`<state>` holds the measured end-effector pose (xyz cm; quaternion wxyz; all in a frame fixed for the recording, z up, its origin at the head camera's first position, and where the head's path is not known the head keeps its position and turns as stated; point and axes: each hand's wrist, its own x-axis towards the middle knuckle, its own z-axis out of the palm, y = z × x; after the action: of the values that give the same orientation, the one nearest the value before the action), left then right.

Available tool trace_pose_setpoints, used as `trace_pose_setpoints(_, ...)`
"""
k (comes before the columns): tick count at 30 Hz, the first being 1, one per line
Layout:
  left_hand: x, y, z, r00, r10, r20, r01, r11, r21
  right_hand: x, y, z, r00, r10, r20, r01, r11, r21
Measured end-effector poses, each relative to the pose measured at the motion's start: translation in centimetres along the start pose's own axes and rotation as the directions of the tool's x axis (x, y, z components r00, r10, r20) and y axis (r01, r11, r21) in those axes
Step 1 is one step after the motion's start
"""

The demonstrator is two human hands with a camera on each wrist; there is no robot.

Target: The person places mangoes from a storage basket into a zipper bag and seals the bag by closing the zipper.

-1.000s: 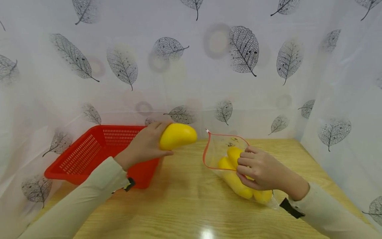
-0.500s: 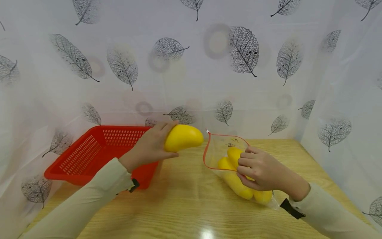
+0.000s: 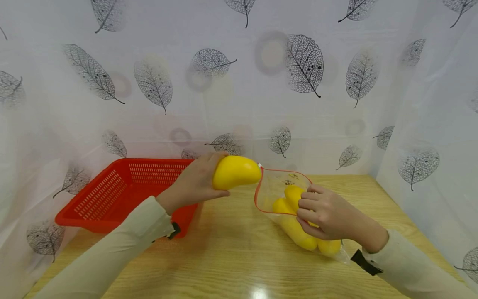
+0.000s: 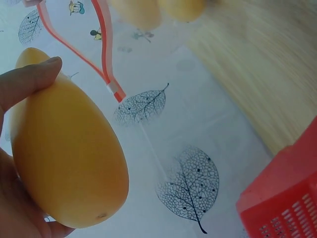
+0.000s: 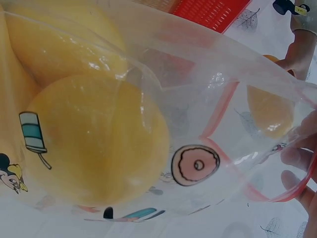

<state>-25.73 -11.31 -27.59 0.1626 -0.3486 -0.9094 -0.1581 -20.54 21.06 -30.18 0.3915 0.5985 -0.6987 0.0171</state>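
Note:
A yellow mango (image 3: 237,172) is gripped in my left hand (image 3: 196,180), thumb below and fingers over the top. In the left wrist view the thumb lies across the narrow end of this mango (image 4: 69,153). Its free end reaches the left edge of the mouth of a clear zip bag (image 3: 270,189) with a red seal. My right hand (image 3: 330,214) pinches the near rim of the bag, and the mouth gapes. Several mangoes (image 3: 296,232) lie inside; the right wrist view shows them through the printed plastic (image 5: 195,166).
At the left on the wooden table (image 3: 231,257) stands a red slotted basket (image 3: 91,199), partly behind my left forearm. A white leaf-patterned curtain (image 3: 242,95) hangs behind and along both sides. The bag lies on the right half of the table.
My left hand has moved right with the mango, from beside the basket to the bag's mouth. The right hand and the bag have stayed in place.

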Motion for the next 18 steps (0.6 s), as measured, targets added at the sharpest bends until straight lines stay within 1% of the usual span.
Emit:
trace_pose_setpoints(4, 0.4, 0.3, 0.2, 1.000, 0.016, -0.003, -0.016, 1.000, -0.011, -0.1, 0.1, 0.1, 1.000, -0.004, -0.010, 0.004, 1.000, -0.001)
trace_pose_setpoints(8, 0.8, 0.7, 0.2, 1.000, 0.020, 0.007, -0.020, 1.000, -0.023, 0.0, 0.1, 0.1, 1.000, -0.007, -0.018, 0.007, 1.000, -0.001)
trace_pose_setpoints(15, 1.3, 1.1, 0.3, 0.999, 0.049, 0.018, -0.048, 0.998, -0.035, -0.1, -0.1, -0.2, 0.998, 0.025, 0.059, -0.025, 1.000, -0.002)
trace_pose_setpoints(18, 1.5, 1.2, 0.5, 0.998, 0.064, 0.025, -0.063, 0.997, -0.048, -0.1, -0.1, -0.2, 0.999, 0.025, 0.046, -0.025, 1.000, 0.000)
